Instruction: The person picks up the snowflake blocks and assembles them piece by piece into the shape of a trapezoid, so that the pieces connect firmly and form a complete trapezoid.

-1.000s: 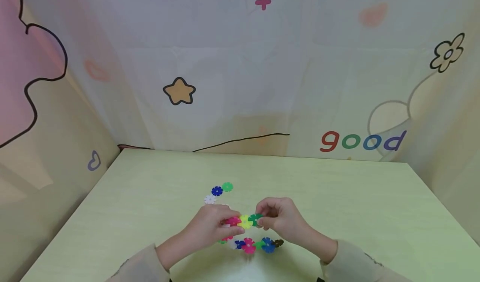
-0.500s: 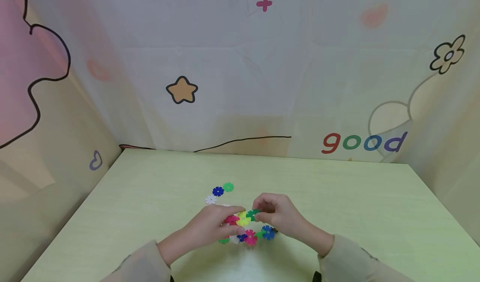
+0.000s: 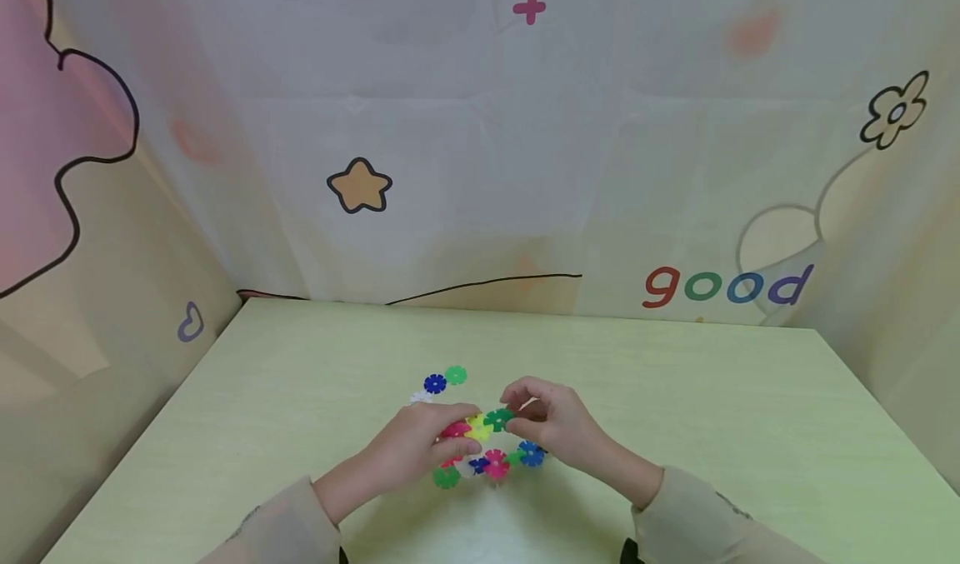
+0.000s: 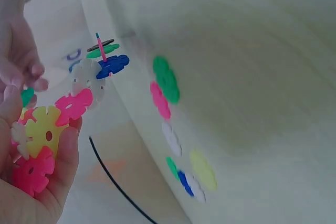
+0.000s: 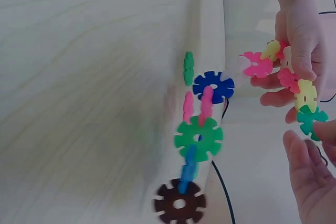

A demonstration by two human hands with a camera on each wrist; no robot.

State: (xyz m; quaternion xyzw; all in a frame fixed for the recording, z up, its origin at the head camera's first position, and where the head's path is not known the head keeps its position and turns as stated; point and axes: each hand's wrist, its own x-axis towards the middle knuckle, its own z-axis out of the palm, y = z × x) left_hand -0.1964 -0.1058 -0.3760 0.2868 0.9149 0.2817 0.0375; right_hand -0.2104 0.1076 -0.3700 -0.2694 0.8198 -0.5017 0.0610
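My left hand [image 3: 408, 451] grips a linked chain of notched plastic discs, with pink and yellow discs [image 4: 46, 132] between thumb and fingers. From it the chain hangs in a curve through white, a blue disc [image 5: 213, 87], pink, a green disc [image 5: 198, 138] and blue to a brown disc [image 5: 179, 203] at its end. My right hand [image 3: 566, 426] pinches the dark green disc [image 3: 498, 420] at the chain's other end, where it joins a yellow disc [image 5: 305, 96].
Loose discs lie on the table [image 3: 300, 397] beyond and below the hands: a light green one [image 3: 456, 375], a blue one [image 3: 435, 383], white ones, a yellow one [image 4: 203, 169], a pink one [image 4: 160, 100] and a green one [image 4: 166, 79]. A printed cloth stands behind the table.
Both hands have risen slightly in the head view and shifted a little left with the chain. The dark green end has moved up and left, and the hanging part has swung upward.
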